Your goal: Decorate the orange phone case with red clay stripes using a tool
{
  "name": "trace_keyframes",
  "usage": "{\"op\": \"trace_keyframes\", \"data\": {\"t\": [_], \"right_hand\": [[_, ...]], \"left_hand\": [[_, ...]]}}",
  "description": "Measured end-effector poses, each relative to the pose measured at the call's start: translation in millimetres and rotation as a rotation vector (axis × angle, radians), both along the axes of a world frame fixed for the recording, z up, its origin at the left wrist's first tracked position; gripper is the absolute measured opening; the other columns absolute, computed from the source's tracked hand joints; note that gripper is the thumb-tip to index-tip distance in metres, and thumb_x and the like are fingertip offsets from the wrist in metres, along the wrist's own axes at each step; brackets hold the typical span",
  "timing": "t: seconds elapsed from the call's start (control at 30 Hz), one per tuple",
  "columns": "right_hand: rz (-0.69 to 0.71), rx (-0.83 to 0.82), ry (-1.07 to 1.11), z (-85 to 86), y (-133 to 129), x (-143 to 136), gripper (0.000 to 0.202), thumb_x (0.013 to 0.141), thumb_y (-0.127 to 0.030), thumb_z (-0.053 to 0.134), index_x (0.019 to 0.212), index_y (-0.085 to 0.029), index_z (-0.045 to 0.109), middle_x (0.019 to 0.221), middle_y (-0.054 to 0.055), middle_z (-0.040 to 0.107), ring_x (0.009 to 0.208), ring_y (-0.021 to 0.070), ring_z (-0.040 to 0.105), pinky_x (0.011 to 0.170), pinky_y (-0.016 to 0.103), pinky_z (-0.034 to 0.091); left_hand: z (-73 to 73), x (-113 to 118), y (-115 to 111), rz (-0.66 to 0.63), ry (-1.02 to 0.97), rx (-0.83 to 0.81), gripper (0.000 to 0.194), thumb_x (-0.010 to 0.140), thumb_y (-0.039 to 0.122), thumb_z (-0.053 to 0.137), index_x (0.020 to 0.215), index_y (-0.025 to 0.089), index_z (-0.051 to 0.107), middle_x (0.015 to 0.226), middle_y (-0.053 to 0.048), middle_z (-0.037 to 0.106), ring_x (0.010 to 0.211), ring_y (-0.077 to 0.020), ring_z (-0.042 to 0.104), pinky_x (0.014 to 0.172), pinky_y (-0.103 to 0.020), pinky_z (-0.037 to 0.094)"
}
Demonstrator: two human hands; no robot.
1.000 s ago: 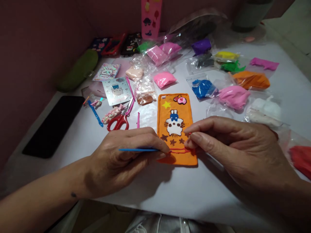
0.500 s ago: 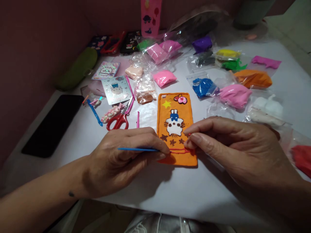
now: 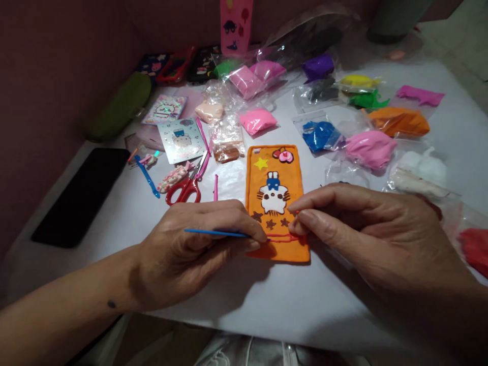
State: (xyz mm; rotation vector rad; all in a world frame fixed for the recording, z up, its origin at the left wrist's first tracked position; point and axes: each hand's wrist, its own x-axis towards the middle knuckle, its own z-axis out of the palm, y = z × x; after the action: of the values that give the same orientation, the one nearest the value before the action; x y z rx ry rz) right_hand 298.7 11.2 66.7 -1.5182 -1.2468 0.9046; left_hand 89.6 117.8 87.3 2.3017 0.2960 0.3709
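Note:
An orange clay-covered phone case (image 3: 282,251) lies on the white table, bearing a white cat figure (image 3: 273,199), a yellow star, brown stars and a cherry shape. Thin red clay strips (image 3: 282,237) run across its lower part. My left hand (image 3: 209,244) pinches a thin blue tool (image 3: 217,233), its fingertips at the left end of the strips. Over the case's right edge, my right hand (image 3: 358,229) holds a tiny bit of red clay (image 3: 298,213) between thumb and forefinger. The tool's tip is hidden by my left fingers.
Red scissors (image 3: 183,191), a blue plastic tool (image 3: 148,178) and a black phone (image 3: 82,198) lie to the left. Bags of coloured clay, including blue (image 3: 320,136), pink (image 3: 370,149) and orange (image 3: 400,122), spread behind and to the right. A green pouch (image 3: 120,107) rests back left.
Both hands keep nearly the same pose over the case. The view has shifted very slightly.

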Motion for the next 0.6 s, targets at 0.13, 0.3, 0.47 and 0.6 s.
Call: {"op": "trace_keyframes", "data": {"t": [0.13, 0.3, 0.47, 0.6], "right_hand": [[-0.008, -0.018, 0.005, 0.2, 0.4, -0.6, 0.009, 0.088, -0.021, 0.070, 0.083, -0.026, 0.076, 0.074, -0.004, 0.078, 0.063, 0.0132, 0.071, 0.060, 0.019, 0.057], [0.011, 0.012, 0.004, -0.5, -0.6, -0.5, 0.009, 0.088, -0.020, 0.070, 0.084, -0.026, 0.076, 0.075, -0.003, 0.078, 0.062, 0.0142, 0.071, 0.059, 0.021, 0.058], [-0.013, -0.035, 0.019, 0.5, -0.1, -1.2, 0.009, 0.087, -0.021, 0.071, 0.083, -0.026, 0.077, 0.073, -0.004, 0.077, 0.062, 0.0120, 0.070, 0.063, 0.019, 0.058], [0.009, -0.008, 0.018, -0.1, 0.2, -0.3, 0.010, 0.088, -0.021, 0.070, 0.084, -0.025, 0.077, 0.075, -0.003, 0.078, 0.063, 0.0128, 0.071, 0.054, 0.017, 0.055]], "left_hand": [[-2.3, -1.4, 0.2, -0.008, 0.026, -0.018, 0.021, 0.096, 0.003, 0.051, 0.104, 0.016, 0.066, 0.094, -0.004, 0.077, 0.085, -0.0110, 0.073, 0.077, -0.016, 0.057], [-2.9, -1.6, 2.6, 0.007, 0.002, -0.018, 0.020, 0.096, 0.003, 0.050, 0.101, 0.016, 0.066, 0.091, -0.004, 0.076, 0.083, -0.0109, 0.072, 0.076, -0.015, 0.056], [-1.0, 0.0, 1.9, 0.011, 0.000, 0.012, 0.021, 0.096, 0.002, 0.050, 0.102, 0.015, 0.066, 0.092, -0.005, 0.076, 0.082, -0.0101, 0.072, 0.076, -0.013, 0.055], [-1.4, -0.9, 0.5, -0.010, 0.005, 0.027, 0.023, 0.095, 0.001, 0.048, 0.102, 0.015, 0.065, 0.090, -0.005, 0.076, 0.082, -0.0110, 0.072, 0.075, -0.015, 0.056]]}}
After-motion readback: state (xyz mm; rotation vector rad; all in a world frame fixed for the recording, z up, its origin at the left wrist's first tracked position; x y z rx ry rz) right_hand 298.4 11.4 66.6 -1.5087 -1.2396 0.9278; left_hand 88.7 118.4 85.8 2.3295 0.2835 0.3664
